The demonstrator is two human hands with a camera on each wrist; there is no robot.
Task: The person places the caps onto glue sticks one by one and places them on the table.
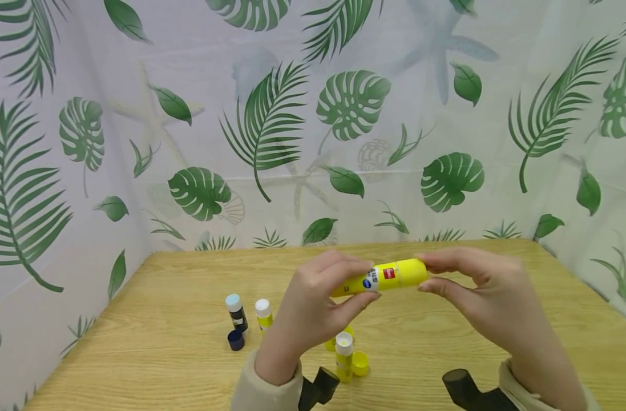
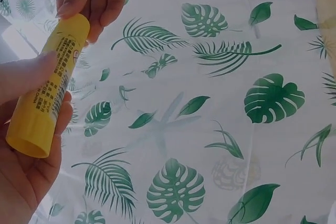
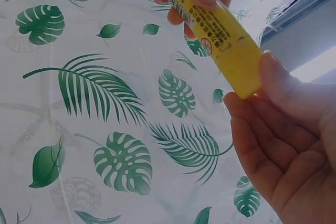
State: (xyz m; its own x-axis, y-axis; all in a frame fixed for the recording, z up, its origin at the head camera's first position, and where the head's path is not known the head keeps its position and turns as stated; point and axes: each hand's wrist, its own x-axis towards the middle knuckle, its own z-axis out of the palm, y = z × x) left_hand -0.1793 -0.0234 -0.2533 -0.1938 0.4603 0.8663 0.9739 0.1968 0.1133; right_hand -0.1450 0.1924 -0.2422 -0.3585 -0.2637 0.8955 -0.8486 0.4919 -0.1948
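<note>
A yellow glue stick [image 1: 407, 273] with its cap on is held nearly level above the table. My left hand [image 1: 318, 302] grips its body between thumb and fingers, and the base [image 2: 30, 140] pokes out of that grip in the left wrist view. At the capped end, my right hand [image 1: 489, 297] pinches the tip of the yellow cap [image 3: 240, 69] with thumb and fingertips. Below the hands, an uncapped yellow glue stick [image 1: 344, 362] with a white top stands beside a loose yellow cap [image 1: 361, 364]. Another yellow item [image 1: 330, 345] behind it is mostly hidden.
Left on the wooden table [image 1: 138, 354] stand a dark glue stick [image 1: 238, 317] with a light blue top, its dark blue cap [image 1: 235, 341] in front, and a white-topped yellow glue stick [image 1: 263, 319] partly behind my left arm. A leaf-print cloth [image 1: 302, 205] hangs behind the table.
</note>
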